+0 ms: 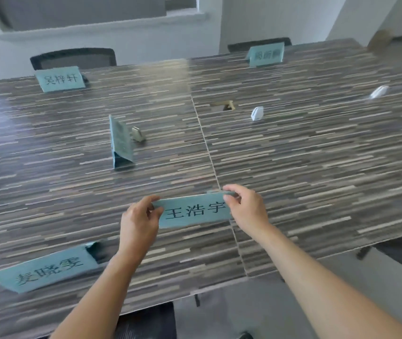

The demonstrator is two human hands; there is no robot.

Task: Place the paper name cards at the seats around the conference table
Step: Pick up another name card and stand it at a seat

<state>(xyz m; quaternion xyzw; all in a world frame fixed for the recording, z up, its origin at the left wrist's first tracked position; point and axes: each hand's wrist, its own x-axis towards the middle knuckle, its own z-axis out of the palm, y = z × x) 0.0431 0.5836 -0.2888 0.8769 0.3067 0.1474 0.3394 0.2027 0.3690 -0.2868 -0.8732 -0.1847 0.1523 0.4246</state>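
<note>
Both hands, left hand (139, 217) and right hand (247, 208), pinch the teal name card (193, 211) by its ends with their fingers; far card (266, 55) is too blurry to read.

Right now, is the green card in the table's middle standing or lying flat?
Standing: the middle card shows its triangular folded end, base on the table, seen edge-on.

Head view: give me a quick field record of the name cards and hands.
held card: teal paper name card, both ends pinched
left hand: pinches its left end
right hand: pinches its right end
cards at edges: near-left card, far-left card, far-right card
loose card: edge-on teal card mid-table
surface: striped wood-pattern conference table
</note>
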